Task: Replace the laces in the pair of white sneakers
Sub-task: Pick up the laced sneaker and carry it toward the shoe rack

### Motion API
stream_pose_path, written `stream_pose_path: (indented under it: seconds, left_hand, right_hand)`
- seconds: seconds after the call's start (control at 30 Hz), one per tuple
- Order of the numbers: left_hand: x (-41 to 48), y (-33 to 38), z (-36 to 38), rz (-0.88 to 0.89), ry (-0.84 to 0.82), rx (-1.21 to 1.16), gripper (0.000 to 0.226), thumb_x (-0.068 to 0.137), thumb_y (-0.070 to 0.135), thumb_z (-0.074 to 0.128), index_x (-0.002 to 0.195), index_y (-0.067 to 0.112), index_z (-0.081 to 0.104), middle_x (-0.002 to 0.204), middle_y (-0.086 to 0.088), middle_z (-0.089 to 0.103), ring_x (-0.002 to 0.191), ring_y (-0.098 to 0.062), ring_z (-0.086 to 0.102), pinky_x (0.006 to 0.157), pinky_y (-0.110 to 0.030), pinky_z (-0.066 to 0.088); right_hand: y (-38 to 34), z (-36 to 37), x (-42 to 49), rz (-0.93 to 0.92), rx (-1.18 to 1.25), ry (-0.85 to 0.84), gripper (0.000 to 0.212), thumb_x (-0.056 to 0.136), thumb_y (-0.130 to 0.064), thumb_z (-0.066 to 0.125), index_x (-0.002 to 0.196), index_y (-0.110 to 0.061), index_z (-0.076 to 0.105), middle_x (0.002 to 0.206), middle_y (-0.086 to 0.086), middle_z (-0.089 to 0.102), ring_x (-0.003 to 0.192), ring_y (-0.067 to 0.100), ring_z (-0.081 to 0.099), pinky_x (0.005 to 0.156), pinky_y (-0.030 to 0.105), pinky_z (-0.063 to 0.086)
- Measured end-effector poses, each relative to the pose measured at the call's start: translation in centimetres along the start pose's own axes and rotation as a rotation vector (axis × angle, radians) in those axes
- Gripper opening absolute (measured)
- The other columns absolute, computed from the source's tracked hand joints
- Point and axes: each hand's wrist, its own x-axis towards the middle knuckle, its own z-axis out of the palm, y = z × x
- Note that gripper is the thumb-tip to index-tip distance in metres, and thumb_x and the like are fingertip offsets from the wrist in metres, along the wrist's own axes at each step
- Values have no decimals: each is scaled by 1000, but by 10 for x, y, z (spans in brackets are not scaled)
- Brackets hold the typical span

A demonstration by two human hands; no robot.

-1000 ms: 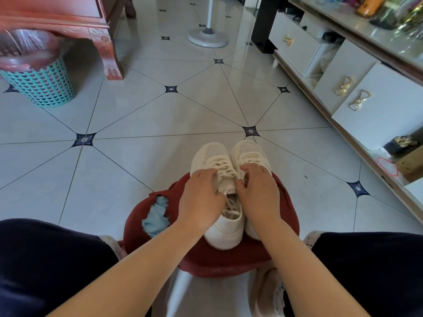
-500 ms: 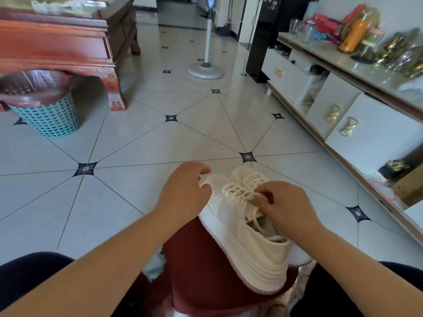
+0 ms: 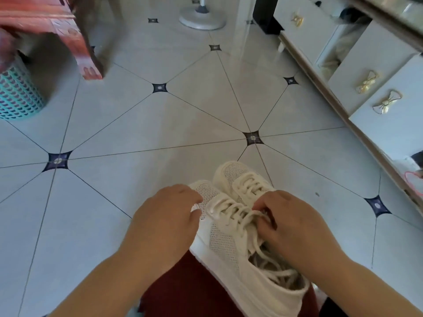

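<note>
Two white mesh sneakers lie side by side on a dark red stool [image 3: 190, 291] in front of me. The near sneaker [image 3: 231, 250] is tilted onto its side, sole toward the left. My left hand [image 3: 164, 223] grips its toe and sole edge. My right hand [image 3: 290, 225] pinches the white laces [image 3: 238, 211] at the middle of its lacing. Loose lace ends lie inside its opening. The far sneaker [image 3: 242, 179] sits just behind, still laced, partly hidden by my right hand.
Tiled floor [image 3: 160, 133] stretches ahead. A teal basket [image 3: 16, 94] and a red wooden table leg [image 3: 88, 62] stand far left. A white fan base [image 3: 201, 18] is at the back. White drawers with gold bow handles [image 3: 386, 102] line the right.
From flat on the stool with both hands on the laces, the near sneaker was tipped up on its side. My left hand went to its toe; my right stays on the laces.
</note>
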Motion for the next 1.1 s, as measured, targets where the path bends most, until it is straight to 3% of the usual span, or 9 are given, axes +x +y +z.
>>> stream_pose_path:
  seconds: [0.2, 0.4, 0.57, 0.87, 1.1]
  left_hand:
    - [27, -14, 2, -133, -8, -95, 30, 90, 31, 43, 117, 35, 56, 119, 24, 50, 111, 1, 40, 77, -10, 19]
    - [27, -9, -18, -244, -86, -150, 27, 90, 21, 51, 115, 23, 60, 120, 11, 56, 113, -10, 47, 88, -19, 31]
    - [12, 16, -76, -301, -202, -115, 29, 91, 22, 48, 119, 24, 57, 125, 11, 53, 117, -11, 44, 94, -25, 33]
    - [17, 138, -276, -106, -203, -124, 30, 91, 20, 46, 119, 22, 56, 126, 7, 52, 115, -13, 44, 92, -25, 33]
    - [6, 232, -372, 251, -208, -144, 31, 90, 19, 48, 121, 21, 55, 128, 5, 51, 119, -12, 43, 97, -22, 29]
  right_hand:
    - [-6, 15, 34, 62, 62, -115, 7, 87, -34, 48, 86, -37, 43, 82, -19, 45, 72, 1, 44, 56, 8, 31]
    - [-16, 5, 42, 147, 102, -155, 8, 79, -17, 66, 85, -17, 60, 81, -9, 59, 70, 12, 55, 57, 19, 37]
    - [-28, -49, 21, 256, 164, -160, 8, 78, -15, 66, 82, -15, 59, 76, -12, 50, 65, 10, 48, 53, 8, 28]
    - [-78, -279, -44, 379, 148, -62, 12, 82, -25, 60, 80, -28, 49, 76, -18, 44, 72, 7, 45, 55, 8, 28]
    - [-118, -406, -132, 629, 180, 257, 15, 79, -23, 60, 79, -33, 50, 74, -22, 44, 69, 0, 43, 57, 5, 31]
